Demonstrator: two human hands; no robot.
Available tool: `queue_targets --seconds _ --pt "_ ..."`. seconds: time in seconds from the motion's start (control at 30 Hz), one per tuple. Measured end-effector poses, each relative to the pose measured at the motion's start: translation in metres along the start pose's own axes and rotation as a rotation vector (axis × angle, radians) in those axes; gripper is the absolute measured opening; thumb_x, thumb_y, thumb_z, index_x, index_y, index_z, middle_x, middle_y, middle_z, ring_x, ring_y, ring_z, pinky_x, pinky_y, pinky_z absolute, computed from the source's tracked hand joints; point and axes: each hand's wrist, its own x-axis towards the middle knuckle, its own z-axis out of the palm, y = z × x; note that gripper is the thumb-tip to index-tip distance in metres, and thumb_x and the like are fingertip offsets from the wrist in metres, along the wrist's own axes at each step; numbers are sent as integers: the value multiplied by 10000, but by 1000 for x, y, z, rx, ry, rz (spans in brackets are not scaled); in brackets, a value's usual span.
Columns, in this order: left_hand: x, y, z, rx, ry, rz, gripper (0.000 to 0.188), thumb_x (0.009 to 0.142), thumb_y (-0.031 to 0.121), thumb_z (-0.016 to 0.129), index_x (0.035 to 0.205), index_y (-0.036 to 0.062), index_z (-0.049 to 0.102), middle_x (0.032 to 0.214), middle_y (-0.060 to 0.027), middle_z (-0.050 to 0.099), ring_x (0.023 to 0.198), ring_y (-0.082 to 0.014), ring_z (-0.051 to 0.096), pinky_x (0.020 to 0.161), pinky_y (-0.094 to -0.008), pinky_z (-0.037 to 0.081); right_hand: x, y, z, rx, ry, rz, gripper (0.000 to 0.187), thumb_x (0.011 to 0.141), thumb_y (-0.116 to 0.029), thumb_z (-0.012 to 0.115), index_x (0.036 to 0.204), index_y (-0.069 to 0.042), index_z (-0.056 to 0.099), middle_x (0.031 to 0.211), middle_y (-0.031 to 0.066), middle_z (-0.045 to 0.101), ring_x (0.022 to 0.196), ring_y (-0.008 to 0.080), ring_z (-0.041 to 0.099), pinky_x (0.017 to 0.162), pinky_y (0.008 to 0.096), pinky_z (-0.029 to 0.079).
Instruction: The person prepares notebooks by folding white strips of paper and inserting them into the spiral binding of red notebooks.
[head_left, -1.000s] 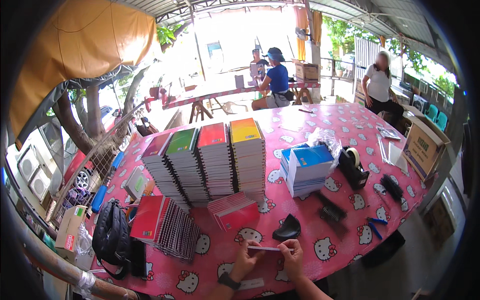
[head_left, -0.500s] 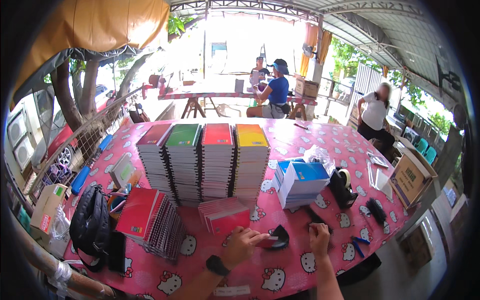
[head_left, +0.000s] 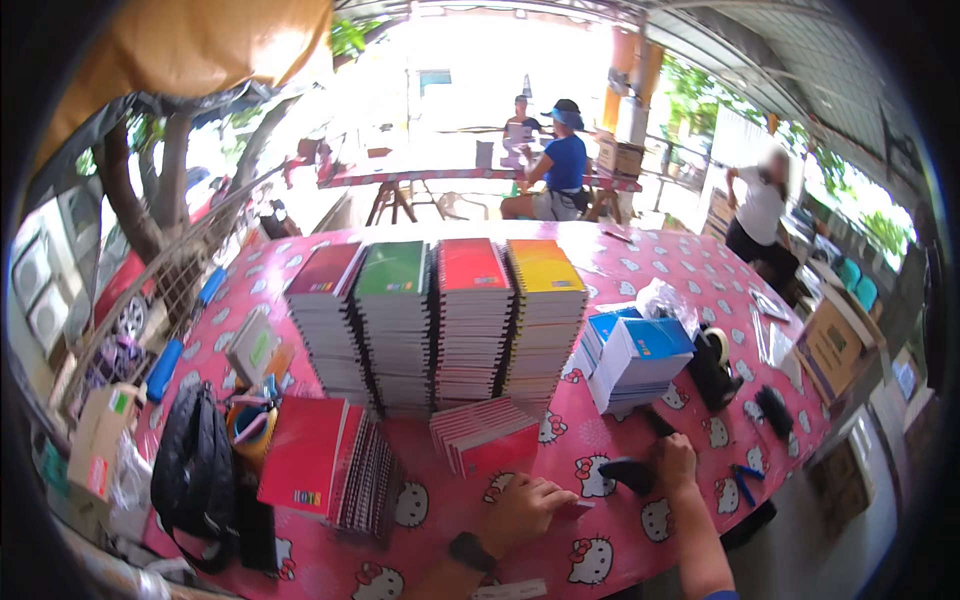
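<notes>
Left hand (head_left: 528, 508) grasping a thin red booklet (head_left: 574, 509) over the pink patterned table (head_left: 625, 530), nearer the wearer than the fanned red notebooks (head_left: 498, 442), while the right hand (head_left: 676, 460), its grip indiscernible, lies beside a curved black object (head_left: 627, 474).

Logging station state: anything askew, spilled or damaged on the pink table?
Slightly askew: the red booklets, fanned out and slanted in front of the four notebook stacks, which stand in a neat row. Otherwise no spill or damage shows, though blur could hide small flaws.
</notes>
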Motion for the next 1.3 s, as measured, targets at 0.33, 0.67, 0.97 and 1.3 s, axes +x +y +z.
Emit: queue_targets --seconds 0.33,0.67,0.97,1.3 --pt "4 12 -2 -32 59 -94 201 762 55 623 923 160 682 821 6 652 781 -169 594 782 -331 378 31 -10 -53 389 237 182 79 848 -58 523 923 -33 527 902 182 568 846 387 563 713 461 451" --pt "5 25 1 -96 49 23 264 745 36 611 958 161 702 833 -11 652 762 -173 603 744 -331 400 20 -47 -255 842 1104 139 108 945 -93 470 997 -57 557 850 3 578 638 84 506 591 201 416" --pt "6 36 6 -84 82 40 305 742 27 620 1020 136 681 803 -31 642 734 -189 598 715 -321 390 -66 -74 -170 755 2 -19 173 831 -8 596 994 -57 627 893 48 579 792 124 554 695 271 448" --pt "-2 44 29 -64 171 -26 217 753 18 605 940 112 664 900 -29 627 836 -205 571 791 -348 355 -96 -104 -98 1213 -262 312 179 764 -56 720 930 -38 652 833 -6 621 760 55 570 672 210 468"
